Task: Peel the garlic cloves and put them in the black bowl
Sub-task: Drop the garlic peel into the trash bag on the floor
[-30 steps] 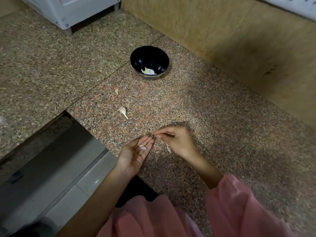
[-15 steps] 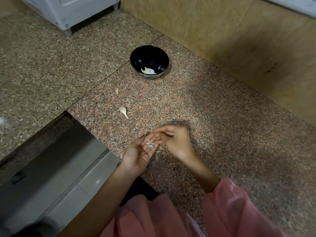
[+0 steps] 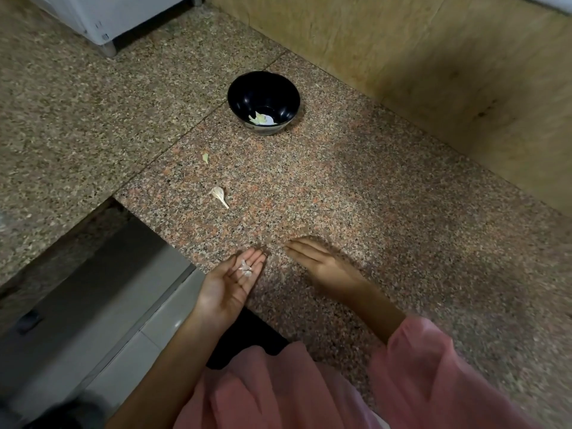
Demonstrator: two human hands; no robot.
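Note:
The black bowl [image 3: 263, 102] stands on the granite counter [image 3: 371, 212] near the back wall, with a few pale garlic pieces [image 3: 261, 118] at its bottom. An unpeeled garlic clove [image 3: 219, 195] lies on the counter between the bowl and my hands, and a small scrap of peel [image 3: 205, 157] lies beyond it. My left hand [image 3: 230, 284] is palm up with straight fingers, and small white bits of garlic skin [image 3: 245, 269] rest on them. My right hand [image 3: 318, 263] lies flat, palm down, on the counter to the right of it, holding nothing.
A wooden wall panel [image 3: 433, 57] runs along the back right. A white appliance [image 3: 102, 17] stands at the top left. The counter drops off at the front left to a grey ledge [image 3: 102, 292]. Pink sleeves fill the bottom.
My right hand has left my left palm, moved right and flattened on the counter. The skin bits stay on my left fingers, which have opened out.

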